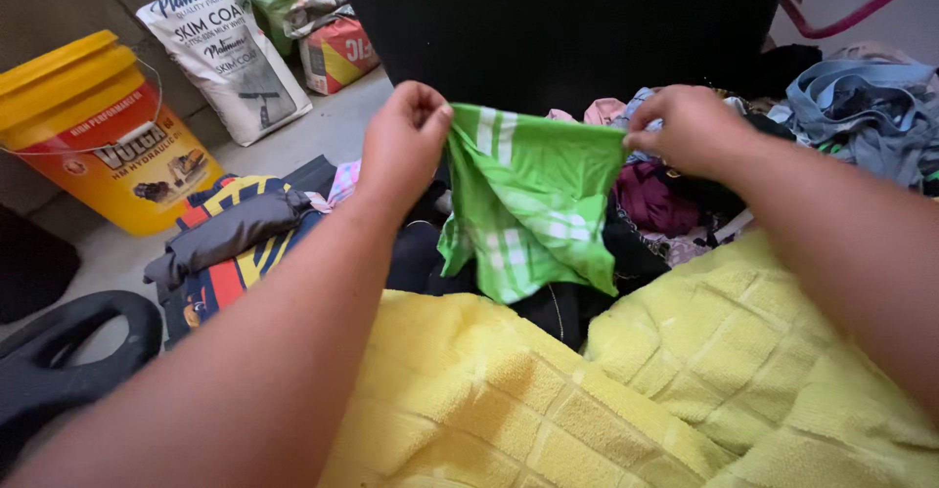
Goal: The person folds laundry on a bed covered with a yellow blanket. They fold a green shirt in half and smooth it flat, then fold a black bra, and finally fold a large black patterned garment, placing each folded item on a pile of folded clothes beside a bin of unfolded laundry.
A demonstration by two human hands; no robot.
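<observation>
A small green garment with white stripes (523, 204) hangs stretched between my two hands above a heap of clothes. My left hand (406, 141) pinches its top left corner. My right hand (685, 126) pinches the top right edge. The cloth droops down toward a yellow towel (606, 390) that lies over my lap in the foreground. Dark and maroon clothes (655, 199) lie just behind and under the green piece.
A yellow bucket (93, 126) stands at the left by a white sack (230, 53) and smaller bags (328, 33). Folded grey and striped clothes (235, 239) lie on the floor. A black panel (567, 19) rises behind; blue-grey clothes (861, 107) pile at right.
</observation>
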